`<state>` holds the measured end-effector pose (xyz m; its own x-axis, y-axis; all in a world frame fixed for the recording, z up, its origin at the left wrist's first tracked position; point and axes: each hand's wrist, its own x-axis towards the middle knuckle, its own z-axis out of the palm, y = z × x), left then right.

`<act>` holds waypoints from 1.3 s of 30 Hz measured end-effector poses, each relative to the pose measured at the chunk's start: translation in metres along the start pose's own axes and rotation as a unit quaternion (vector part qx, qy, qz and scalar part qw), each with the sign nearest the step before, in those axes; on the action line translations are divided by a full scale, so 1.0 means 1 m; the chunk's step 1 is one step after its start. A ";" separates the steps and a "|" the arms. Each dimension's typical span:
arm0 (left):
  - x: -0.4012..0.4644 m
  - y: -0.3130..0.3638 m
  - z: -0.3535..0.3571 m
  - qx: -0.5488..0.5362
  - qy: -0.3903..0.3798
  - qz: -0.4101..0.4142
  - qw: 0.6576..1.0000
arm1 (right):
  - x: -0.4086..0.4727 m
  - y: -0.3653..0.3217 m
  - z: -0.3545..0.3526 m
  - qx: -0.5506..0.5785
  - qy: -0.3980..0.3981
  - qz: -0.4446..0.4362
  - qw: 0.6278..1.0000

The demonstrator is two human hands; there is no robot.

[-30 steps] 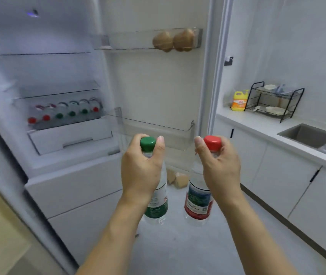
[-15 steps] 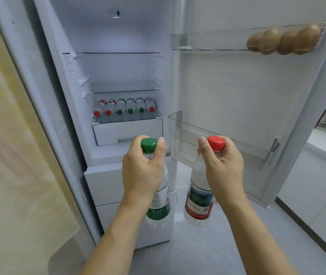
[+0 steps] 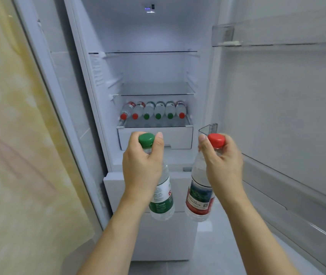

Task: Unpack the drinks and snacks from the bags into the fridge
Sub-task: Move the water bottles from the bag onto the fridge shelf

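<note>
Since a moment ago the view has swung left to face the open fridge squarely — the sink and dish rack on the right have gone out of sight, and the row of bottles inside now sits straight ahead. Both hands have kept their holds throughout.

The left hand has its grip curled round the neck of the green-capped bottle, thumb beside the cap. The right hand grasps the red-capped bottle the same way. Both bottles hang upright, side by side and apart, in front of the white drawer at the bottom of the fridge compartment.

Six bottles lie on their sides on the glass above that drawer, caps outward: two red, three green, one red. The fridge door stands open to the right, with clear door bins — something brown just shows at the edge of the upper one.
</note>
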<state>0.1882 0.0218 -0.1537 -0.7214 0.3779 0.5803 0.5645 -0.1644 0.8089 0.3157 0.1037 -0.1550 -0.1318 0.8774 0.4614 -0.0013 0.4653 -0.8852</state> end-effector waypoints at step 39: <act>0.288 -0.197 0.087 -0.339 0.190 -0.279 0.878 | 0.231 0.095 0.242 0.054 -0.037 0.046 0.997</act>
<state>-0.0957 0.2426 -0.1543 -0.9643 0.2619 -0.0396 -0.1957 -0.6039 0.7726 0.0454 0.3219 -0.1476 -0.2096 0.9029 0.3754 -0.0915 0.3641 -0.9269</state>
